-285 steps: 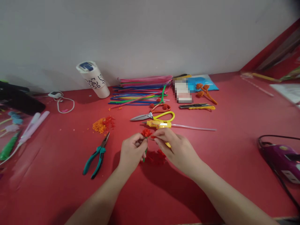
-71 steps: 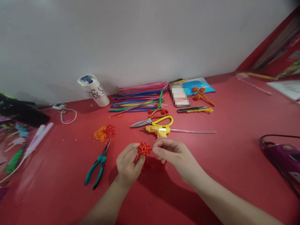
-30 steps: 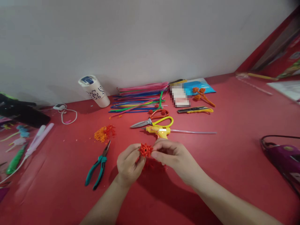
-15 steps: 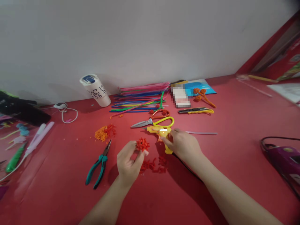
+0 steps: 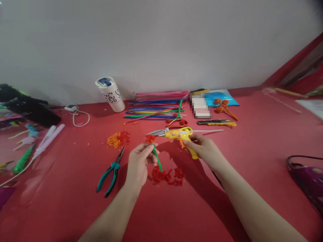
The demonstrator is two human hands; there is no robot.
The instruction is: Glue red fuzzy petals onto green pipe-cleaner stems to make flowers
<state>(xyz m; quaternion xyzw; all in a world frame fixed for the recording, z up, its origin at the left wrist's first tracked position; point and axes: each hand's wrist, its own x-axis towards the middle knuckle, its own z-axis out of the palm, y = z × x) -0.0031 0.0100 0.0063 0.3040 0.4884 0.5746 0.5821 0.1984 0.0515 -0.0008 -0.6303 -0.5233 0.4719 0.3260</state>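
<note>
My left hand (image 5: 141,158) pinches a red pipe-cleaner flower (image 5: 150,138) just under its head, and its green stem slants down to the right. My right hand (image 5: 205,149) grips a yellow hot glue gun (image 5: 185,135), raised over the table with a glue stick (image 5: 210,130) out of its back. The gun's nozzle points left, close to the flower; whether the two touch I cannot tell. Below lie red pipe-cleaner pieces (image 5: 166,176). Scissors (image 5: 178,124) with red and yellow handles lie behind the gun, partly hidden by it.
Teal-handled pliers (image 5: 114,168) lie left of my left hand, near orange and red clippings (image 5: 114,139). Pipe cleaners (image 5: 156,104) are stacked by the wall, beside a white tumbler (image 5: 112,94). A utility knife (image 5: 214,122) and an orange flower stem (image 5: 227,108) lie at the back right.
My right hand has lifted the glue gun off the table. My left hand has tilted the flower so its green stem shows, and the flower is now near the nozzle. The view has shifted slightly.
</note>
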